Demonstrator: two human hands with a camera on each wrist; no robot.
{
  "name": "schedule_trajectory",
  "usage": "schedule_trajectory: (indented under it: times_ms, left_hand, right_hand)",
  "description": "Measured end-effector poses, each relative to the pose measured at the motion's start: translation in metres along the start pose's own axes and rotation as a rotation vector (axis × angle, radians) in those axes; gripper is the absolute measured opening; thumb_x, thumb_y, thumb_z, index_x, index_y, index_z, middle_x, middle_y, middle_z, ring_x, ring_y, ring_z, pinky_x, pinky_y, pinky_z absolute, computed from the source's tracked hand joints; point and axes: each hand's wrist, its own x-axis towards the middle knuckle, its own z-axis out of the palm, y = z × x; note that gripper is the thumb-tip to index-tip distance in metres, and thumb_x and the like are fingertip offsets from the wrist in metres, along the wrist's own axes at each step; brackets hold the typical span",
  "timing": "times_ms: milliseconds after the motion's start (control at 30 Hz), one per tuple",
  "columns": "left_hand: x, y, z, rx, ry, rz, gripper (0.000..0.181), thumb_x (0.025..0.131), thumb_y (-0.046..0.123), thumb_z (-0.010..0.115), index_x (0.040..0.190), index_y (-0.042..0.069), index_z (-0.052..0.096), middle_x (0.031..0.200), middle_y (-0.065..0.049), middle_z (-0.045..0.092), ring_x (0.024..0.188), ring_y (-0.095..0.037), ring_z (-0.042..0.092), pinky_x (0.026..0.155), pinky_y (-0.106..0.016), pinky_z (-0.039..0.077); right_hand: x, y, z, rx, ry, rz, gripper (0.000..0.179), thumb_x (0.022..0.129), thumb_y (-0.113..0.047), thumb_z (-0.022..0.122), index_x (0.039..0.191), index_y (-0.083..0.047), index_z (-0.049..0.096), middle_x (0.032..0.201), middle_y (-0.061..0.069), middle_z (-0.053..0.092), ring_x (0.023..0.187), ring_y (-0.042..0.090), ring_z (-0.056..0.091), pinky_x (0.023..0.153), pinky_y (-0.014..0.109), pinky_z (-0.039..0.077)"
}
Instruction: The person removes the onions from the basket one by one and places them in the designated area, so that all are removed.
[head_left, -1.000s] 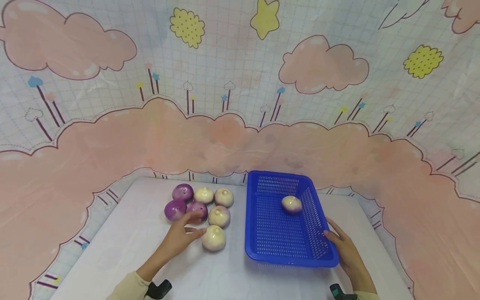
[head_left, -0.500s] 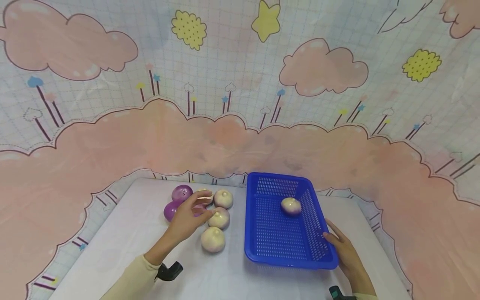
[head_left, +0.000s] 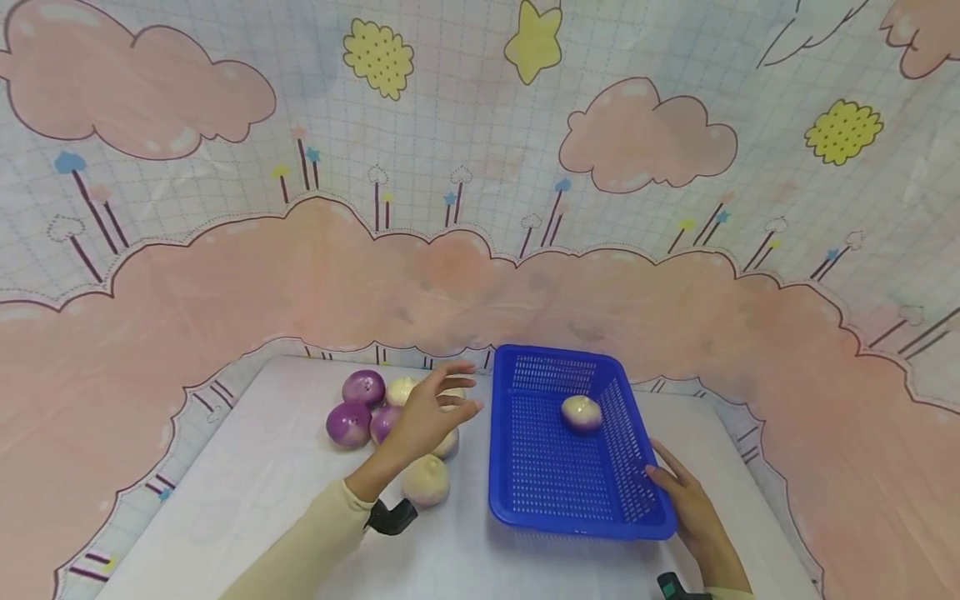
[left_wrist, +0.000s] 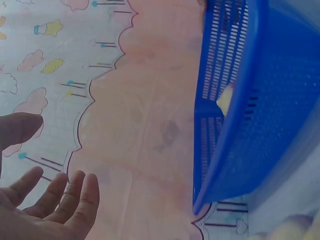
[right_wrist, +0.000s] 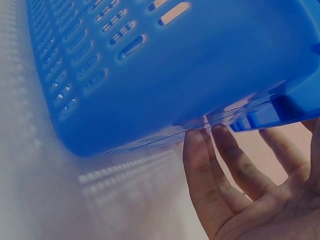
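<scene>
My left hand hovers over the right side of a group of several purple-and-white onions, holding nothing. In the left wrist view its fingers are spread and slightly bent, with the thumb apart. It partly covers the onions beneath it; the nearest pale onion shows below the wrist. To the right stands a blue plastic basket with one white-and-purple onion in it. My right hand holds the basket's right side, thumb at the rim and fingers against the outer wall.
The white table extends left and in front of the onions. Behind it hangs a patterned cloth with pink clouds. Black wrist devices sit at both cuffs.
My left hand has moved right and away over the onions, from beside the nearest one toward the basket's left rim. The right hand, basket and onions stay where they were.
</scene>
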Motion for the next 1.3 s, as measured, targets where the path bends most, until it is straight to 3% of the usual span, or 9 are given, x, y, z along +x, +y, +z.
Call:
schedule_trajectory:
  times_ms: [167, 400, 667, 767, 967, 1300]
  left_hand:
    - [0.013, 0.009, 0.018, -0.007, -0.01, -0.009, 0.055, 0.088, 0.019, 0.073, 0.138, 0.017, 0.049, 0.137, -0.001, 0.057, 0.126, -0.022, 0.057, 0.098, -0.036, 0.054]
    - [0.036, 0.017, 0.043, -0.019, -0.052, -0.028, 0.059, 0.088, 0.022, 0.073, 0.14, 0.017, 0.047, 0.139, -0.009, 0.055, 0.128, -0.03, 0.056, 0.099, -0.044, 0.053]
    - [0.059, 0.016, 0.068, 0.015, -0.062, -0.156, 0.066, 0.087, 0.026, 0.074, 0.144, 0.014, 0.044, 0.143, -0.009, 0.053, 0.131, -0.03, 0.053, 0.102, -0.049, 0.051]
    - [0.066, 0.012, 0.078, -0.035, -0.071, -0.201, 0.067, 0.086, 0.025, 0.074, 0.145, 0.013, 0.043, 0.144, -0.012, 0.052, 0.134, -0.033, 0.05, 0.105, -0.05, 0.048]
    - [0.076, 0.007, 0.102, -0.227, -0.11, -0.316, 0.067, 0.086, 0.024, 0.074, 0.145, 0.017, 0.043, 0.148, -0.014, 0.047, 0.136, -0.035, 0.047, 0.109, -0.052, 0.043]
    - [0.096, -0.011, 0.136, -0.22, -0.066, -0.402, 0.071, 0.083, 0.023, 0.076, 0.145, 0.013, 0.042, 0.15, -0.018, 0.044, 0.138, -0.037, 0.043, 0.114, -0.052, 0.038]
  right_hand:
    - [0.0, 0.0, 0.0, 0.005, 0.002, 0.001, 0.068, 0.098, -0.039, 0.056, 0.156, -0.032, 0.023, 0.161, 0.02, 0.026, 0.142, 0.045, 0.036, 0.108, 0.052, 0.045]
    - [0.001, 0.002, 0.0, -0.011, 0.013, 0.011, 0.069, 0.097, -0.04, 0.057, 0.157, -0.032, 0.022, 0.162, 0.018, 0.024, 0.143, 0.044, 0.034, 0.111, 0.054, 0.041]
    - [0.001, 0.004, 0.001, -0.005, 0.016, 0.011, 0.069, 0.097, -0.039, 0.057, 0.157, -0.032, 0.023, 0.161, 0.019, 0.026, 0.142, 0.045, 0.036, 0.108, 0.053, 0.044]
    - [0.001, 0.003, 0.0, -0.012, 0.019, 0.003, 0.068, 0.097, -0.039, 0.057, 0.156, -0.031, 0.023, 0.16, 0.02, 0.028, 0.141, 0.045, 0.038, 0.106, 0.052, 0.046]
    - [0.001, 0.002, -0.001, -0.013, 0.021, 0.012, 0.069, 0.097, -0.04, 0.057, 0.156, -0.032, 0.023, 0.16, 0.019, 0.029, 0.141, 0.044, 0.039, 0.106, 0.052, 0.047]
    - [0.001, 0.001, 0.0, 0.0, 0.02, 0.028, 0.069, 0.097, -0.04, 0.058, 0.156, -0.033, 0.023, 0.161, 0.018, 0.027, 0.142, 0.044, 0.036, 0.108, 0.052, 0.045]
